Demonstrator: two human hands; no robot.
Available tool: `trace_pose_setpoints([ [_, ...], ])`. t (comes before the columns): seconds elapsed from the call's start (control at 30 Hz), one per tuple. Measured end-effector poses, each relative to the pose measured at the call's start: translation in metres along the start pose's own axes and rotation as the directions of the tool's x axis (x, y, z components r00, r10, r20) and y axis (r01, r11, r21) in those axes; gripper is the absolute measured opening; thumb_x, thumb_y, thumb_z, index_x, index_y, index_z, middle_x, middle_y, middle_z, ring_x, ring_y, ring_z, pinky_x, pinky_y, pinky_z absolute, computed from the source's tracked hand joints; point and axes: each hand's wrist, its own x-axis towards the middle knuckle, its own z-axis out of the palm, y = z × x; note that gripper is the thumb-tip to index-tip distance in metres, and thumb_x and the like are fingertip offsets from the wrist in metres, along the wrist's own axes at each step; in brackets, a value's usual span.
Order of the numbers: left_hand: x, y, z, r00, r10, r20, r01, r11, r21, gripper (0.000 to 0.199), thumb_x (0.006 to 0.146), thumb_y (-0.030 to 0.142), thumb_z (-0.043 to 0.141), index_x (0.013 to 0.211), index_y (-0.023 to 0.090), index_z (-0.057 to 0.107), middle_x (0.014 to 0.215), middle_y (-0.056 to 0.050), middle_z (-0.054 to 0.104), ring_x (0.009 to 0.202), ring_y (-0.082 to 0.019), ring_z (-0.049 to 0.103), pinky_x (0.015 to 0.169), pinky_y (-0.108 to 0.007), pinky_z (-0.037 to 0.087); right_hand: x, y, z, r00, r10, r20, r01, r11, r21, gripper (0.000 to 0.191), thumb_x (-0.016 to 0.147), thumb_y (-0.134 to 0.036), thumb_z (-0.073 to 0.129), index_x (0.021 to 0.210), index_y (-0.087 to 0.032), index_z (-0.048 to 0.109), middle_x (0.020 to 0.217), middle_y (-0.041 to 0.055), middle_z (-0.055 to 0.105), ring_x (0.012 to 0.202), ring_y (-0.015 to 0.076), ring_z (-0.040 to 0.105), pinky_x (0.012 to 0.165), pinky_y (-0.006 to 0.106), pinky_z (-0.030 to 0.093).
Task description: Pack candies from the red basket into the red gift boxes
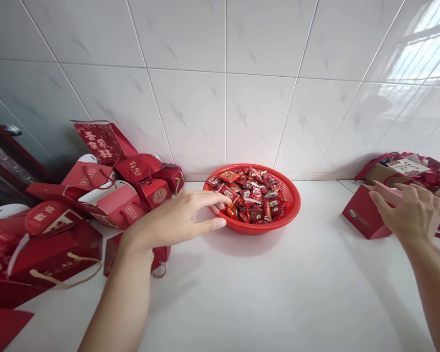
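Note:
A red plastic basket [297, 200] stands against the wall, heaped with red-wrapped candies [256, 193]. My left hand [194, 212] is at the basket's left rim, its fingers stretched out toward the candies and its thumb apart below them. No object shows in it. Off to the right, my right hand [412, 215] hovers over or touches a small red gift box [366, 215], with a pinkish flap at the top. Its thumb lies along the box's upper edge, apart from the fingers, which are slightly blurred. Contact with the box's far side is hidden.
Several red gift boxes [119, 203], some with rope handles, crowd the left side of the white countertop [264, 293]. A cardboard box [381, 171] with red material and a printed card stands at the far right. A tiled wall [256, 112] bounds the back.

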Motion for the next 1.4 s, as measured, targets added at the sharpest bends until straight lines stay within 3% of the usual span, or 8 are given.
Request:
trace_pose_setpoints([
  [0.13, 0.000, 0.001, 0.000, 1.000, 0.000, -0.004, 0.000, 1.000, 0.008, 0.045, 0.095, 0.054, 0.058, 0.131, 0.028, 0.068, 0.135, 0.000, 0.070, 0.120, -0.024, 0.066, 0.096, -0.031, 0.055, -0.019, -0.053, -0.009, 0.999, -0.027, -0.034, 0.033, 0.977, 0.208, 0.033, 0.098, -0.033, 0.043, 0.114, -0.013, 0.063, 0.129, 0.0318, 0.063, 0.129, 0.0435, 0.053, 0.108, 0.055, 0.035],
  [0.27, -0.001, 0.000, 0.000, 1.000, 0.015, -0.019, -0.014, 1.000, 0.010, 0.045, 0.095, 0.053, 0.059, 0.129, 0.026, 0.068, 0.133, -0.001, 0.071, 0.119, -0.024, 0.067, 0.100, -0.032, 0.053, -0.052, -0.102, -0.008, 0.952, -0.238, -0.192, 0.301, 0.837, 0.457, 0.013, 0.095, -0.030, 0.052, 0.095, -0.022, 0.063, 0.090, 0.0141, 0.071, 0.092, 0.0326, 0.067, 0.084, 0.044, 0.050],
  [0.37, 0.000, -0.001, 0.001, 0.999, 0.032, -0.042, -0.031, 0.999, 0.008, 0.043, 0.095, 0.052, 0.058, 0.127, 0.025, 0.070, 0.130, -0.001, 0.072, 0.117, -0.023, 0.068, 0.102, -0.032, 0.052, -0.094, -0.145, -0.006, 0.709, -0.642, -0.292, 0.648, 0.430, 0.628, 0.012, 0.096, -0.015, 0.052, 0.094, -0.024, 0.061, 0.076, 0.0035, 0.069, 0.071, 0.0198, 0.063, 0.070, 0.033, 0.048],
  [0.5, 0.003, -0.002, 0.003, 0.993, 0.063, -0.096, -0.063, 0.998, 0.010, 0.038, 0.095, 0.048, 0.060, 0.123, 0.025, 0.071, 0.127, -0.001, 0.074, 0.114, -0.022, 0.069, 0.103, -0.031, 0.051, -0.161, -0.200, 0.003, 0.301, -0.906, -0.298, 0.756, 0.036, 0.653, 0.024, 0.098, -0.018, 0.047, 0.076, -0.021, 0.056, 0.065, 0.0017, 0.061, 0.059, 0.0159, 0.051, 0.064, 0.033, 0.040],
  [0.57, 0.006, -0.001, 0.006, 0.989, 0.085, -0.117, -0.085, 0.996, 0.003, 0.034, 0.095, 0.044, 0.062, 0.120, 0.025, 0.073, 0.123, -0.001, 0.075, 0.111, -0.021, 0.070, 0.101, -0.030, 0.051, -0.193, -0.219, 0.012, 0.228, -0.922, -0.313, 0.745, -0.042, 0.666, 0.029, 0.098, -0.025, 0.046, 0.070, -0.021, 0.053, 0.062, 0.0001, 0.058, 0.056, 0.0147, 0.046, 0.062, 0.033, 0.037],
  [0.83, 0.036, -0.010, 0.025, 0.984, 0.143, -0.108, -0.166, 0.957, -0.239, 0.019, 0.088, 0.025, 0.068, 0.104, 0.017, 0.076, 0.103, -0.005, 0.079, 0.093, -0.017, 0.073, 0.088, -0.027, 0.055, -0.289, -0.239, 0.070, 0.258, -0.866, -0.429, 0.674, -0.157, 0.722, 0.028, 0.090, -0.023, 0.052, 0.064, -0.022, 0.043, 0.051, -0.0057, 0.049, 0.049, 0.0114, 0.041, 0.057, 0.029, 0.030],
  [1.07, 0.057, -0.054, -0.041, 0.981, -0.173, -0.084, 0.164, 0.981, -0.104, 0.026, 0.084, 0.030, 0.066, 0.105, 0.017, 0.075, 0.103, -0.007, 0.079, 0.092, -0.021, 0.071, 0.084, -0.032, 0.055, -0.289, -0.240, 0.075, 0.182, -0.932, -0.312, 0.612, -0.141, 0.778, 0.016, 0.078, -0.021, 0.057, 0.067, -0.022, 0.046, 0.057, -0.0039, 0.054, 0.052, 0.0112, 0.043, 0.061, 0.029, 0.032],
  [1.4, -0.044, -0.091, -0.082, 0.802, -0.562, 0.202, 0.508, 0.820, 0.264, 0.037, 0.090, 0.035, 0.055, 0.116, 0.015, 0.071, 0.117, -0.009, 0.076, 0.107, -0.024, 0.067, 0.095, -0.032, 0.050, -0.282, -0.236, 0.063, 0.151, -0.972, -0.181, 0.488, -0.086, 0.869, 0.007, 0.076, -0.017, 0.056, 0.074, -0.022, 0.051, 0.066, -0.0016, 0.062, 0.058, 0.0135, 0.053, 0.065, 0.030, 0.036],
])
